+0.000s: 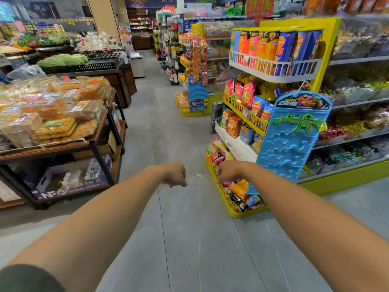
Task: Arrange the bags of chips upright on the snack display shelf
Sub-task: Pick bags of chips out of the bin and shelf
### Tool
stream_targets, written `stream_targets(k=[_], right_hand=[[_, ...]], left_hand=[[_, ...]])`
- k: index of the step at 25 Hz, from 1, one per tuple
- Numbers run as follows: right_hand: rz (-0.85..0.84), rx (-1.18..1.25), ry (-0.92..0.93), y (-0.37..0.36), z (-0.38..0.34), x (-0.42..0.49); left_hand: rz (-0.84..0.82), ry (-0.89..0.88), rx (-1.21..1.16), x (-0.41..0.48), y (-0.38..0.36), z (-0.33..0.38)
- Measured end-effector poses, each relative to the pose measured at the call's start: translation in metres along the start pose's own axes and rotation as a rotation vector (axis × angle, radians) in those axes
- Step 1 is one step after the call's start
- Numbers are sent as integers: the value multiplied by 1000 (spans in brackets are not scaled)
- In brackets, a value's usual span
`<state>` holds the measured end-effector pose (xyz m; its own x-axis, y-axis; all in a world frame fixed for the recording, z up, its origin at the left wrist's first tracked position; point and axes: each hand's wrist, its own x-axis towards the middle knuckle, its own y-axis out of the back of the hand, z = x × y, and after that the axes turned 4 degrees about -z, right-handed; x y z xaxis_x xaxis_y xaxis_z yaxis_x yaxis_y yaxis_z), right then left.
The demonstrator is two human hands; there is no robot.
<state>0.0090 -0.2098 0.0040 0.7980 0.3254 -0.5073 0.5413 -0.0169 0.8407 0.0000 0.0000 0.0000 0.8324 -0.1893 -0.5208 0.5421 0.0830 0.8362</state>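
A yellow snack display shelf (328, 39) stands at the right with several tiers of chip bags. Tall blue and orange bags (284, 47) stand upright in the top white basket. The middle tiers hold pink, blue and orange bags (248, 93), some leaning. The bottom yellow basket (226, 199) holds bags lying jumbled (240, 189). My right hand (228, 170) hovers at that basket's front rim, fingers curled downward, holding nothing I can see. My left hand (174, 173) hangs over the floor to the left of the shelf, fingers curled shut and empty.
A blue toy card (292, 140) hangs on the shelf's near side. A wooden table of packaged pastries (52, 114) stands at the left. The grey tiled aisle (168, 123) runs between them. Candy shelves (357, 102) fill the right wall.
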Motion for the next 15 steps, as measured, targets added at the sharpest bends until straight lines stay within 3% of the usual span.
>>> stream_targets(k=[10,15], right_hand=[[-86,101,-101,-26,25,145],[-93,219,-113,-11,43,250]], left_hand=[[-85,-45,52,132,10,-37],[-224,-30,176,233,43,-70]])
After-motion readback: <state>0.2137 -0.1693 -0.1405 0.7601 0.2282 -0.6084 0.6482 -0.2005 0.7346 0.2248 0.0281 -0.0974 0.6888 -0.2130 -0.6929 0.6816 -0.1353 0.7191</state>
